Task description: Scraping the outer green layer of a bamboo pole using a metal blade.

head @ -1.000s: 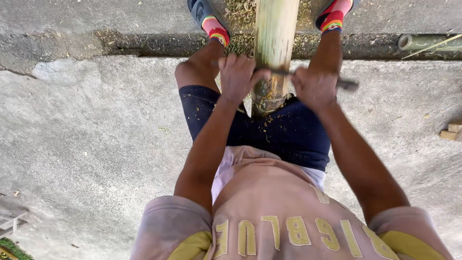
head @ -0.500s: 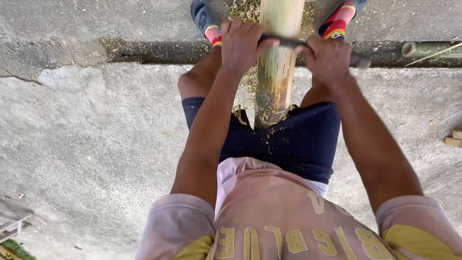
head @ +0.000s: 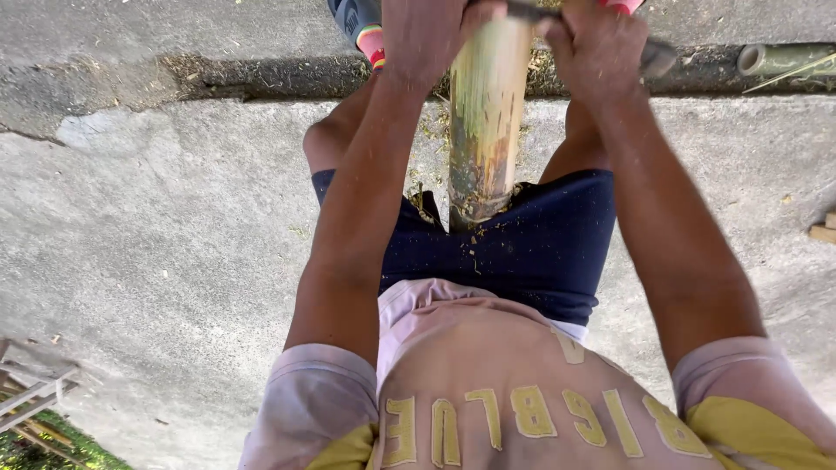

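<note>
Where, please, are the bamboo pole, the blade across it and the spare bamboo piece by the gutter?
bamboo pole (head: 484, 130): head view, scraped middle of the shaft.
blade (head: 655, 59): head view, dark end sticking out past the right hand.
spare bamboo piece (head: 778, 58): head view, its hollow end section.

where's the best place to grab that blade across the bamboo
By its two ends, one from each side of the bamboo: the blade lies crosswise over the pole, so only its ends stick out. The left hand and right hand grip it there.

I see from one camera on the head, looking straight down, close to the bamboo pole (head: 484, 122) at 12 o'clock.
</note>
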